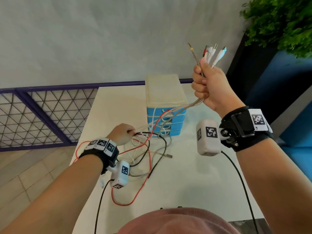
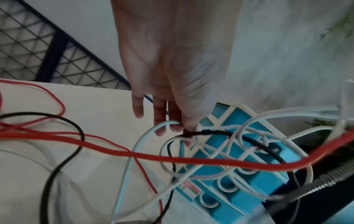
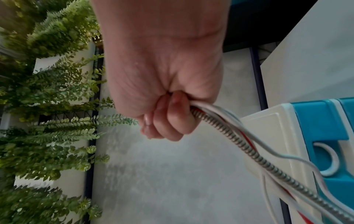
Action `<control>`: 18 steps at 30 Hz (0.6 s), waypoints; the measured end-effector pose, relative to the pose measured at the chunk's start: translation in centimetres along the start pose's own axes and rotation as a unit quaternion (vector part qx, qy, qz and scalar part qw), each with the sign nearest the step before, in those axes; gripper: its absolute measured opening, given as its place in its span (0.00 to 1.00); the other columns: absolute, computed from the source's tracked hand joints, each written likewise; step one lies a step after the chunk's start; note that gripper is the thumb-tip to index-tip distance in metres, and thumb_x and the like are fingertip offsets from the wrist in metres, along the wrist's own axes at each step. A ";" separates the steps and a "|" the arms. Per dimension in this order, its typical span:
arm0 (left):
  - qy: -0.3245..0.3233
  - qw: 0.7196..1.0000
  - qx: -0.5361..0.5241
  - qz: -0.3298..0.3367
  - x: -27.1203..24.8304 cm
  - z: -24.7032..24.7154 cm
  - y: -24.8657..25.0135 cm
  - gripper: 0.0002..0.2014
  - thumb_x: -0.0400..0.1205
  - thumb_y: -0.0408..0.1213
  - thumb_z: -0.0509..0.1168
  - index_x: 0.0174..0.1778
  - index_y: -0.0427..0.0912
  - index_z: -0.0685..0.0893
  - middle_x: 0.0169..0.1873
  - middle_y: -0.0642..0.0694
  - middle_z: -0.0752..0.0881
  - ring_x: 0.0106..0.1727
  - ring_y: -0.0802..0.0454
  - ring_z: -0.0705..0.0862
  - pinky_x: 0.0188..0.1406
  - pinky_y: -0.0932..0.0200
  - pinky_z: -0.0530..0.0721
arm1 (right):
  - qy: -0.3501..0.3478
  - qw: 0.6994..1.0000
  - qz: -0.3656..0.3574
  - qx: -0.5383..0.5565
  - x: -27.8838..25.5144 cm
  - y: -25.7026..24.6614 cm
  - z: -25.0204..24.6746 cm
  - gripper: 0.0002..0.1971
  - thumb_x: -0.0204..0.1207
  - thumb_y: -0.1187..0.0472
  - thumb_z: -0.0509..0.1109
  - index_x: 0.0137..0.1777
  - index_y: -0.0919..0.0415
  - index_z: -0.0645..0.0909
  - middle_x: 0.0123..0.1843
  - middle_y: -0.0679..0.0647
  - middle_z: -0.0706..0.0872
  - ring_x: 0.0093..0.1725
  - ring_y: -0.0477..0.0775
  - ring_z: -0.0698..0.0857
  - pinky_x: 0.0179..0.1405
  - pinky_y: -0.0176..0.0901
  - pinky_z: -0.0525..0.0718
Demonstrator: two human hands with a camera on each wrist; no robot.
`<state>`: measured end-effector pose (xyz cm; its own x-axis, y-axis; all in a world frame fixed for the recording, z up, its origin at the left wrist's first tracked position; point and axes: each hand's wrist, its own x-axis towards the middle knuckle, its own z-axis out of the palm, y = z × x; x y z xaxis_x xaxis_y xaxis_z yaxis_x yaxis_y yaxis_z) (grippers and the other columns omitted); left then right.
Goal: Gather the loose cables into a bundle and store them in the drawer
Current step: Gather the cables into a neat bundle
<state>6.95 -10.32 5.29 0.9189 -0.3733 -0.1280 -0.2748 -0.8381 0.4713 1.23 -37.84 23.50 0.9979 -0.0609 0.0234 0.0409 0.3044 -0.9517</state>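
**Cables lifted in a fist, loose ends pinched low**

Head view: right hand [image 1: 209,86] raised above the table [image 1: 194,183], fingers wrapped tight round a bunch of cables [image 1: 209,55], plugs fanning out above the fist. Below the fist, white, red and metal-wrapped cables trailing down past the front of the drawer unit [image 1: 166,105], a cream-topped stack with blue drawers, all closed. Left hand [image 1: 120,134] low over the table, just left of the drawer unit, pinching black and white cables at the fingertips. Red cable [image 1: 133,196] and others looping loose across the table in front of it. Mesh fence [image 1: 42,115] to the left, plant [image 1: 283,22] at upper right.

Left wrist view: left hand [image 2: 172,68] with thumb and fingertips closed on a black cable [image 2: 214,133] and a white one, little finger hanging free. Red cable [image 2: 191,159] crossing in front, blue drawers [image 2: 254,178] behind the tangle.

Right wrist view: right hand [image 3: 164,94] clenched on the bunch, metal-wrapped cable [image 3: 249,151] and white ones running out of the fist toward the drawer unit [image 3: 283,136]
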 end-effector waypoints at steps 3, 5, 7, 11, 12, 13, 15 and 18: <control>0.015 0.998 0.005 -0.069 -0.5 -0.3 -0.8 0.15 0.84 0.37 0.58 0.37 0.47 0.87 0.33 0.46 0.85 0.35 0.47 0.80 0.31 0.60 0.74 | 0.007 1.000 -0.008 -0.004 0.1 -0.2 0.0 0.20 0.88 0.47 0.52 0.35 0.54 0.68 0.21 0.44 0.61 0.16 0.40 0.56 0.12 0.30 0.52; 0.017 0.995 -0.017 -0.100 -0.7 -0.2 -1.0 0.17 0.84 0.35 0.57 0.32 0.50 0.83 0.34 0.45 0.87 0.36 0.47 0.84 0.37 0.55 0.80 | 0.013 1.000 -0.015 -0.015 0.1 -0.5 0.1 0.20 0.88 0.47 0.52 0.35 0.54 0.69 0.21 0.44 0.61 0.17 0.40 0.57 0.13 0.31 0.52; 0.025 0.991 -0.051 -0.118 -1.0 0.2 -1.0 0.17 0.85 0.36 0.55 0.31 0.50 0.82 0.32 0.47 0.87 0.34 0.52 0.85 0.39 0.55 0.82 | 0.019 0.999 -0.024 -0.030 0.1 -0.9 0.2 0.20 0.88 0.47 0.52 0.35 0.54 0.69 0.21 0.44 0.62 0.17 0.41 0.57 0.12 0.31 0.53; 0.052 0.985 -0.091 -0.134 -1.4 0.9 -1.5 0.18 0.86 0.38 0.52 0.33 0.42 0.80 0.29 0.44 0.89 0.30 0.51 0.85 0.32 0.60 0.78 | 0.031 0.997 -0.043 -0.056 0.4 -1.7 0.3 0.20 0.88 0.47 0.52 0.35 0.54 0.69 0.22 0.44 0.62 0.18 0.41 0.57 0.13 0.33 0.54; 0.053 0.984 -0.093 -0.141 -1.6 1.1 -1.7 0.19 0.87 0.40 0.51 0.33 0.41 0.80 0.30 0.42 0.89 0.30 0.50 0.86 0.31 0.61 0.77 | 0.034 0.996 -0.049 -0.061 0.4 -1.9 0.3 0.20 0.88 0.47 0.52 0.35 0.54 0.69 0.23 0.45 0.62 0.18 0.42 0.57 0.13 0.33 0.54; 0.050 0.983 -0.097 -0.146 -2.0 1.0 -1.7 0.21 0.87 0.42 0.51 0.32 0.40 0.80 0.31 0.41 0.90 0.30 0.50 0.87 0.32 0.62 0.76 | 0.037 0.996 -0.055 -0.066 0.5 -2.2 0.3 0.20 0.88 0.47 0.52 0.35 0.54 0.69 0.23 0.45 0.62 0.19 0.42 0.57 0.14 0.33 0.54; 0.033 0.979 -0.130 -0.153 -2.2 0.9 -2.1 0.25 0.88 0.49 0.49 0.34 0.39 0.81 0.32 0.42 0.91 0.34 0.50 0.89 0.38 0.61 0.77 | 0.041 0.994 -0.064 -0.075 0.6 -2.5 0.2 0.20 0.88 0.47 0.52 0.35 0.54 0.69 0.23 0.45 0.62 0.19 0.42 0.57 0.15 0.34 0.53; -0.024 0.974 -0.121 -0.191 -2.8 0.7 -3.8 0.22 0.88 0.51 0.47 0.52 0.40 0.81 0.47 0.45 0.90 0.53 0.47 0.86 0.59 0.53 0.76 | 0.039 0.992 -0.069 -0.099 0.9 -2.6 0.0 0.20 0.88 0.46 0.53 0.35 0.54 0.69 0.22 0.45 0.63 0.18 0.42 0.58 0.14 0.33 0.55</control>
<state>5.22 -6.41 3.24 0.9248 -0.0761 -0.3727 0.1649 -0.8029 0.5729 2.00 -38.67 25.99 0.9762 -0.1643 0.1415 0.1586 0.0956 -0.9827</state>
